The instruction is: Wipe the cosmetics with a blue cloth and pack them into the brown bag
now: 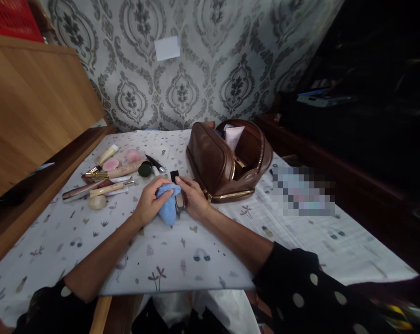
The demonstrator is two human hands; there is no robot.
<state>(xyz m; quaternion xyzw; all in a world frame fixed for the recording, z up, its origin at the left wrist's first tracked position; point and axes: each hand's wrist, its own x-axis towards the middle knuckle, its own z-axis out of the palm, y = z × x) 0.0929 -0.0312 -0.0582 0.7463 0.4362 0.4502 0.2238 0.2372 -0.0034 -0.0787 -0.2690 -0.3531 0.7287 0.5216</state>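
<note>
My left hand (150, 200) is closed around a light blue cloth (167, 211), which hangs down in a fold. Close against it, my right hand (195, 197) grips a small foundation bottle (180, 200) with a square black cap (175, 176). The cloth touches the bottle's side, and fingers hide part of the glass. Just behind my right hand stands a brown makeup bag (212, 160), unzipped, with a pale pink tube (234, 137) sticking out. Left of my hands lie several cosmetics, among them a dark green round item (145, 169) and a pink puff (110, 164).
A patterned white cloth covers the table (182, 269). Tubes and a rose-gold stick (81, 190) lie at the left, near a beige sponge (97, 202). A blurred-out flat object (303, 191) rests at the right. A wooden panel (39, 88) rises on the left, with papered wall behind.
</note>
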